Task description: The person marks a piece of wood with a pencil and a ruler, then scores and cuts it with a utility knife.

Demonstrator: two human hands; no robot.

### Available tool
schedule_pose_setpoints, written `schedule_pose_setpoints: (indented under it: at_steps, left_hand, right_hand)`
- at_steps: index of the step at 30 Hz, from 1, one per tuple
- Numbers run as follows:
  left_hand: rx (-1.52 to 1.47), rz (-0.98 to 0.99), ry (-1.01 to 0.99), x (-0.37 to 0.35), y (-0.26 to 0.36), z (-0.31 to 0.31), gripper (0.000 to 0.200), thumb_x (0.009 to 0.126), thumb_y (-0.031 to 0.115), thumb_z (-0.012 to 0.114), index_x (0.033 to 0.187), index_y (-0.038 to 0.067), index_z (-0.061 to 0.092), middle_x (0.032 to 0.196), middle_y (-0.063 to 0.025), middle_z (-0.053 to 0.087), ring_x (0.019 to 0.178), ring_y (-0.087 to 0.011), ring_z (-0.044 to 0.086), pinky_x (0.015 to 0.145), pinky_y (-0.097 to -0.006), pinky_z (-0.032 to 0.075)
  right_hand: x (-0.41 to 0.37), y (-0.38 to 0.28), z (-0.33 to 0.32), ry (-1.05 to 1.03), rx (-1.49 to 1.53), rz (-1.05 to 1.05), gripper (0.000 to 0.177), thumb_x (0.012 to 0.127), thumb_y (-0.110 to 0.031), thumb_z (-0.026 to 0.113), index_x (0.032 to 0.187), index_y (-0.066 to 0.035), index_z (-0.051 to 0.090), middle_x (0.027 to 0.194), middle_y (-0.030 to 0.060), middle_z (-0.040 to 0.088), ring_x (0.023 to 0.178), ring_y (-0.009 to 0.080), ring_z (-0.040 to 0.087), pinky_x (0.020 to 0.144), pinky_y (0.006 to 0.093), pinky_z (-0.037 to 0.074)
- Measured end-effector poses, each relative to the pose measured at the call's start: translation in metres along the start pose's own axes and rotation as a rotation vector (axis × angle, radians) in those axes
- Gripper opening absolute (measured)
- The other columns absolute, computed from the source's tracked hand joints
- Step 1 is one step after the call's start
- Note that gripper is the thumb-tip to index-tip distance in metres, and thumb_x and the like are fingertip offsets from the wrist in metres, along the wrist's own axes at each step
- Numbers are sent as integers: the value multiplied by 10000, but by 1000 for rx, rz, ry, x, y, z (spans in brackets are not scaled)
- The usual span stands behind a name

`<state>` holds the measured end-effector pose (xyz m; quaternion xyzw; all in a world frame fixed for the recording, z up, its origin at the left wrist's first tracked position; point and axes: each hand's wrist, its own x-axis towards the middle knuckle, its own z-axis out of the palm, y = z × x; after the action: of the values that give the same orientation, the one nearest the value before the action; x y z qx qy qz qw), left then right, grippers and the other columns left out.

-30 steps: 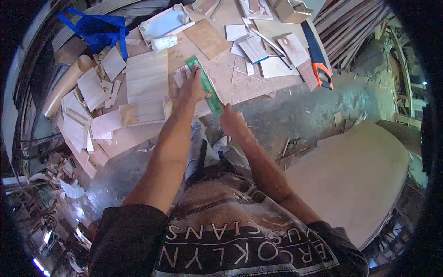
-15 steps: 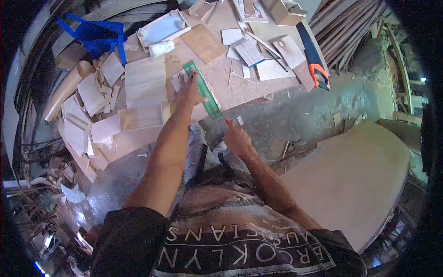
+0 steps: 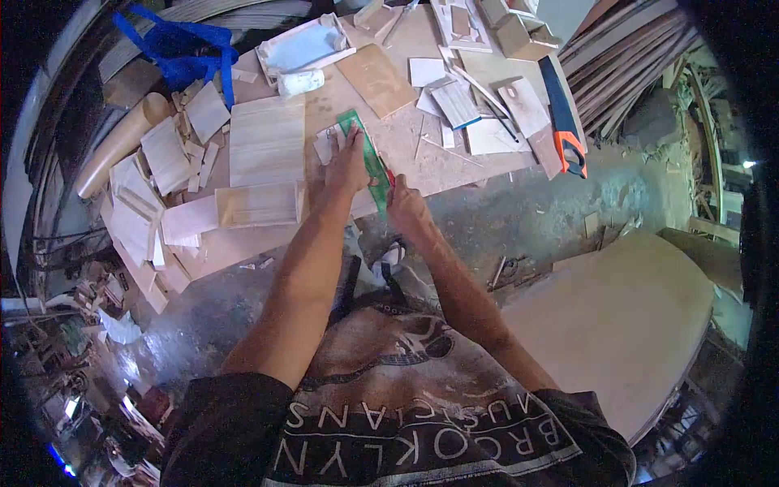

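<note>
- Plastic, green and translucent, makes the ruler (image 3: 372,165): a long flat strip lying aslant on the work board (image 3: 438,162), its near end at the board's front edge.
- The left hand (image 3: 346,166) lies flat on the ruler's left side, fingers spread and pressing down, gripping nothing; a small pale wood offcut (image 3: 326,147) shows under the fingertips.
- The right hand (image 3: 406,208) is closed narrowly around a slim red stick (image 3: 390,177), whose tip meets the ruler's right edge. What kind of marker it is cannot be told, as it is too small.
- Just left of the left hand lie a pale, straight-grained rectangular panel (image 3: 266,140) and, nearer, a shallow wooden box (image 3: 260,204).
- Beyond them lie a brown square board (image 3: 377,79), a white roll (image 3: 300,82), a tray (image 3: 304,47) and a crumpled blue bag (image 3: 182,45).
- A handsaw (image 3: 562,114) with a blue blade and orange handle rests at the board's right edge, well apart from both hands.
- The board is dusty chipboard laid low on a grey, gritty concrete floor (image 3: 527,211) strewn with chips.
- A large, smooth, round-edged sheet (image 3: 625,316) fills the lower right; long planks (image 3: 625,49) are stacked at the upper right.
- Offcuts (image 3: 162,162) crowd the left edge beside a rounded wooden post (image 3: 118,146); bare floor lies open to the right of the right hand.
</note>
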<state>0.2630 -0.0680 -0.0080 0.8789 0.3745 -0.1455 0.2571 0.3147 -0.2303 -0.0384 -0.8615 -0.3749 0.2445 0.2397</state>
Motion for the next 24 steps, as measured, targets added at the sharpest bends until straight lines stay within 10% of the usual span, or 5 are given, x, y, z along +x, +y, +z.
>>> schedule_pose_setpoints:
  at_steps: [24]
  left_hand:
    - [4, 34, 35, 2, -3, 5, 1122, 603, 281, 883, 1486, 99, 216, 1600, -97, 145, 1416, -510, 126, 1164, -537, 241]
  right_hand:
    - [-55, -15, -33, -275, -136, 256, 342, 920, -222, 457, 1193, -18, 430, 935, 313, 650, 849, 482, 664, 726, 572, 545]
